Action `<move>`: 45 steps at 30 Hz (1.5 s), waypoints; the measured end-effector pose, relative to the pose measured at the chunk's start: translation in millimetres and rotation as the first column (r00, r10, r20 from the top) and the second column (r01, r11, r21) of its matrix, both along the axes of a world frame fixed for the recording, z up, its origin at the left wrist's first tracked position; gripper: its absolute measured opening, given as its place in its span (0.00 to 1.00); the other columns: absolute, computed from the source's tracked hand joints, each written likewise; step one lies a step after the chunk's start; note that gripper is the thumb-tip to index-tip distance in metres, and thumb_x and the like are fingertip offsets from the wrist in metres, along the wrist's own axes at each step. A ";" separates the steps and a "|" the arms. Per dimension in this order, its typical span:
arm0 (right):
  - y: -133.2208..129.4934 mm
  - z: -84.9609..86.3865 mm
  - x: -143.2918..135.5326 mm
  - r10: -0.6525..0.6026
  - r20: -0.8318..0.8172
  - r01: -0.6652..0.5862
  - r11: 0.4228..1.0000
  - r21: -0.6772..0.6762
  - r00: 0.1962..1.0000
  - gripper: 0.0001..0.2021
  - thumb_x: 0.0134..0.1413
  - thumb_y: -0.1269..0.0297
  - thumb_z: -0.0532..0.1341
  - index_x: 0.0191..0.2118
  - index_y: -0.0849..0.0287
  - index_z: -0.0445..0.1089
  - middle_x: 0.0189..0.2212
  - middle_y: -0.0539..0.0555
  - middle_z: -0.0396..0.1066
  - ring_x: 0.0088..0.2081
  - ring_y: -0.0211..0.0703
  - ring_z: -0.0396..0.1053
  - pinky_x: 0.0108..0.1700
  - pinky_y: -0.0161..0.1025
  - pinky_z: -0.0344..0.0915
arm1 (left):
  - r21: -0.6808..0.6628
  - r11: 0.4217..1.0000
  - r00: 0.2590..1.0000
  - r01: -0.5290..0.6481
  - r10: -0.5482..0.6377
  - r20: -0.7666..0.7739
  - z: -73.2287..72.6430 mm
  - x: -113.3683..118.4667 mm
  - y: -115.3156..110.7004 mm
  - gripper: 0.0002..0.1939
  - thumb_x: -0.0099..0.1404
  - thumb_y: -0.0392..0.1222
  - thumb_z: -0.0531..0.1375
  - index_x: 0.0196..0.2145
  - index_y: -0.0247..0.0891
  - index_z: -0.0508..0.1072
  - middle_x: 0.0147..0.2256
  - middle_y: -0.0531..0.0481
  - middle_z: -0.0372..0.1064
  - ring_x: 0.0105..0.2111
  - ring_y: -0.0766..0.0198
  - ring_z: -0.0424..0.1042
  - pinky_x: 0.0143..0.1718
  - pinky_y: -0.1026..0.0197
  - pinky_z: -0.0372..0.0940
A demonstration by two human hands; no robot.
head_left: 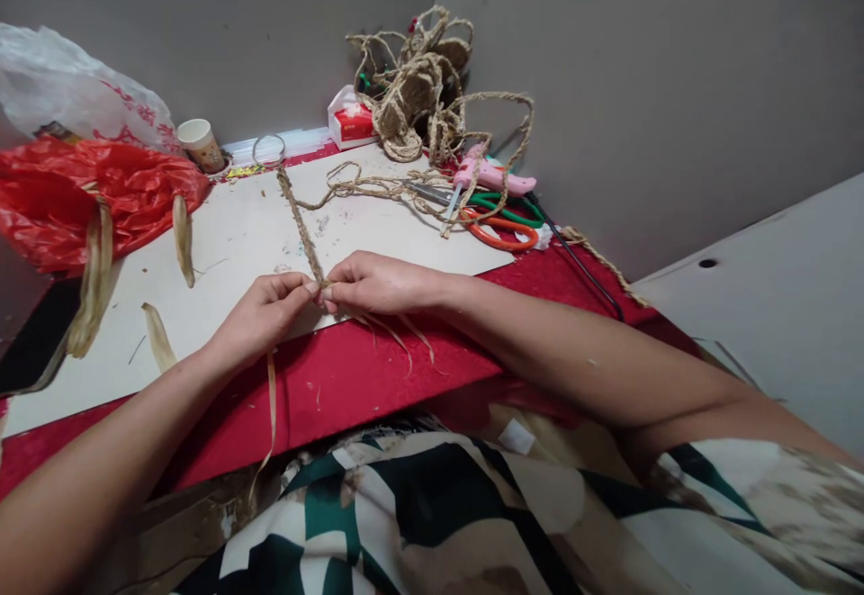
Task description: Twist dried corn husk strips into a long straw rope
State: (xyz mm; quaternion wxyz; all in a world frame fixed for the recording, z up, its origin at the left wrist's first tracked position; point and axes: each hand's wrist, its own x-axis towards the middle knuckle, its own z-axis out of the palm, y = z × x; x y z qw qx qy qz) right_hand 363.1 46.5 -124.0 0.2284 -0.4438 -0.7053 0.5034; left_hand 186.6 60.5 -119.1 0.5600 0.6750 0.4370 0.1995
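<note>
A braided straw cord runs down the white board to my fingers, its far end near a metal ring. My left hand pinches the cord's near end between thumb and forefinger. Right beside it, my right hand is closed on the same end, fingertips almost touching the left ones. Loose fibre strands trail out below my right hand over the red cloth. Another long strand hangs from beneath my left hand past the table edge. The exact crossing of strands is hidden by my fingers.
The white board lies on a red cloth. Dried husk strips, a red plastic bag, a phone and a paper cup are left. Coiled straw rope, a pink glue gun and orange-handled scissors lie back right.
</note>
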 end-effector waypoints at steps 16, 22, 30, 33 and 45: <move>-9.2 6.6 4.4 -0.034 -0.068 0.030 0.998 -0.060 0.997 0.12 0.57 0.69 0.50 0.25 0.63 0.64 0.14 0.44 0.53 0.16 0.29 0.48 0.19 0.30 0.46 | 0.307 0.948 0.982 0.088 -0.031 -0.188 -8.6 -1.8 2.3 0.15 0.62 0.47 0.54 0.25 0.33 0.70 0.18 0.56 0.58 0.19 0.72 0.52 0.20 0.68 0.48; -25.5 -0.7 -13.1 -0.083 -0.125 0.062 0.985 -0.162 0.989 0.08 0.55 0.72 0.49 0.29 0.62 0.63 0.14 0.45 0.61 0.14 0.31 0.60 0.17 0.28 0.54 | 0.199 0.978 0.995 0.069 -0.053 -0.087 -5.0 0.7 2.1 0.14 0.61 0.43 0.54 0.21 0.34 0.68 0.20 0.53 0.64 0.21 0.70 0.58 0.24 0.67 0.54; -29.3 -6.7 -22.8 -0.091 0.081 0.070 0.969 0.237 0.993 0.13 0.54 0.74 0.50 0.19 0.61 0.57 0.15 0.49 0.62 0.19 0.31 0.57 0.25 0.30 0.53 | -0.043 0.998 0.995 -0.047 0.051 0.087 -2.5 1.7 -4.4 0.11 0.57 0.42 0.58 0.20 0.35 0.65 0.16 0.58 0.55 0.16 0.74 0.50 0.18 0.69 0.47; -33.8 -4.8 -22.2 -0.075 0.167 0.005 0.924 0.382 0.983 0.13 0.55 0.73 0.51 0.21 0.61 0.60 0.18 0.50 0.62 0.22 0.33 0.55 0.27 0.32 0.51 | -0.152 0.988 0.985 -0.026 0.051 0.165 -3.5 -0.9 -5.0 0.11 0.56 0.44 0.61 0.23 0.35 0.66 0.16 0.58 0.57 0.16 0.75 0.52 0.18 0.69 0.47; -27.0 24.2 -3.5 -0.247 -0.138 0.273 0.937 0.217 0.959 0.11 0.58 0.61 0.55 0.32 0.64 0.68 0.26 0.51 0.68 0.26 0.33 0.64 0.29 0.29 0.59 | -0.216 0.975 0.964 0.055 0.004 0.266 1.4 -18.0 2.1 0.13 0.57 0.48 0.62 0.28 0.35 0.67 0.12 0.63 0.45 0.12 0.77 0.40 0.13 0.71 0.37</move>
